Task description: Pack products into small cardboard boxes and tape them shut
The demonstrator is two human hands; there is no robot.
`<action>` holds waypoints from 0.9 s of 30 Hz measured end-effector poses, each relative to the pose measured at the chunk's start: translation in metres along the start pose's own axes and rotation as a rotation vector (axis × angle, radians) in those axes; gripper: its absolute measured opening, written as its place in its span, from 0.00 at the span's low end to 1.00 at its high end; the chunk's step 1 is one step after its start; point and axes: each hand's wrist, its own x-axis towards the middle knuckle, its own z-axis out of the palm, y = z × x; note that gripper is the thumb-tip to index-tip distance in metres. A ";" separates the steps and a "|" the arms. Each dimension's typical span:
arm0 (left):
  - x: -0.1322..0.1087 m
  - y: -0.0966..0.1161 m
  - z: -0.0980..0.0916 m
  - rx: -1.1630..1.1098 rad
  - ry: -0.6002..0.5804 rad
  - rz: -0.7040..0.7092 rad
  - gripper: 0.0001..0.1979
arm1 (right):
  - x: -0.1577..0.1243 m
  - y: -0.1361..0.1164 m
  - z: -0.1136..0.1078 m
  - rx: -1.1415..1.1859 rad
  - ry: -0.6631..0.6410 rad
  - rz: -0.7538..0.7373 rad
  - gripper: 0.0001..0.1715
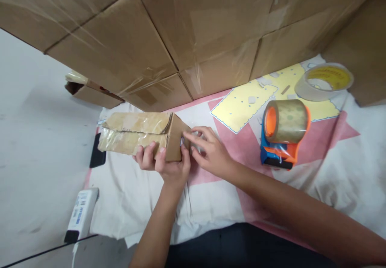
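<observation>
A small, long cardboard box [135, 125] with shiny clear tape along its side is held above the cloth. My left hand [164, 159] grips it from below, fingers on the near side and thumb up at its right end. At that same end, my right hand [211, 149] touches the cardboard with an extended index finger; its other fingers are loosely bent and hold nothing visible. A tape dispenser [279, 155] in blue and orange, loaded with a roll of brown tape [292, 121], lies to the right of my hands.
Large taped cardboard boxes [211, 31] form a wall at the back. Yellow sheets [241, 105] and a clear round tub [312, 89] lie at right on the pink-and-white cloth [132, 195]. A power strip [81, 213] and an open carton [93, 93] are at left.
</observation>
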 end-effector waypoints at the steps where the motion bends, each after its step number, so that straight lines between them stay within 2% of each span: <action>1: 0.000 0.000 0.000 -0.023 -0.038 -0.013 0.29 | 0.003 0.001 0.001 0.048 0.037 0.051 0.33; 4: -0.002 0.000 0.002 -0.065 -0.083 -0.048 0.27 | 0.014 0.007 0.006 0.185 0.008 0.158 0.38; 6: -0.005 -0.002 0.002 -0.054 -0.043 -0.041 0.29 | 0.020 0.011 0.008 0.254 -0.067 0.162 0.37; 8: -0.006 -0.003 0.002 0.008 0.053 0.014 0.32 | 0.026 0.013 0.008 0.301 -0.103 0.160 0.33; 11: -0.006 -0.003 0.000 0.104 0.171 0.128 0.36 | 0.031 0.011 0.006 0.324 -0.091 0.180 0.26; 16: 0.001 -0.001 -0.003 0.107 0.186 0.217 0.31 | 0.033 0.009 0.002 0.316 -0.066 0.209 0.16; 20: 0.004 -0.003 -0.003 0.057 0.196 0.195 0.27 | 0.032 0.011 0.003 0.286 -0.048 0.190 0.16; 23: 0.004 -0.002 -0.005 0.017 0.196 0.202 0.27 | 0.031 0.012 0.003 0.285 -0.058 0.194 0.17; 27: 0.002 0.002 -0.009 0.074 0.200 0.137 0.30 | 0.030 0.014 0.002 0.350 -0.093 0.212 0.22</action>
